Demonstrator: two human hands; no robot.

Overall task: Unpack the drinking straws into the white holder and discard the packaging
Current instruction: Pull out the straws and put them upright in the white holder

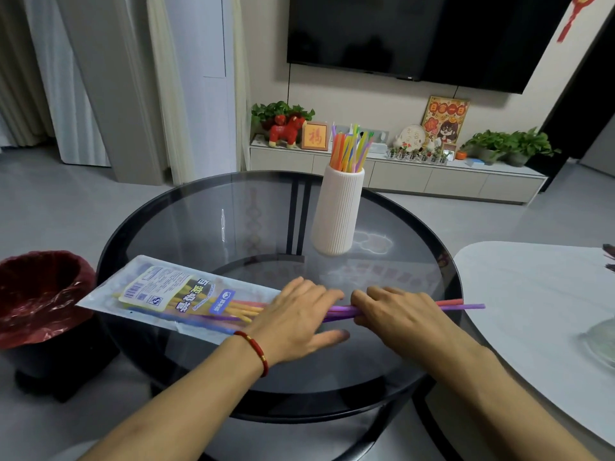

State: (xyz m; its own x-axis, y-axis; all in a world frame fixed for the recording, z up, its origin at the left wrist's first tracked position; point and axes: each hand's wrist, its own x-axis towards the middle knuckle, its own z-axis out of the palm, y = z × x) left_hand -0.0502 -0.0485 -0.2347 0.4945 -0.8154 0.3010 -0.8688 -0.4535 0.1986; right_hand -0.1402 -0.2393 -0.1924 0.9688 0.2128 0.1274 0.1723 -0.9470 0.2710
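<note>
On the round dark glass tabletop [206, 221] my left hand [299, 314] presses flat, fingers spread, on the clear plastic straw packet [173, 294] overhanging the left rim; right hand [396, 311] fingers pinch the coloured straws [466, 306] reaching the right edge; ribbed white holder [337, 211] stands well apart.

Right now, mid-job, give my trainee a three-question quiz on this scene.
1. True or false: the holder already has straws in it.
2. What does the right hand grip? A) the bag B) straws C) the bin
3. Where is the bin relative to the table?

Key: 1 true; 2 B, straws half out of the bag, which the left hand pins; 3 on the floor, left of it.
</note>
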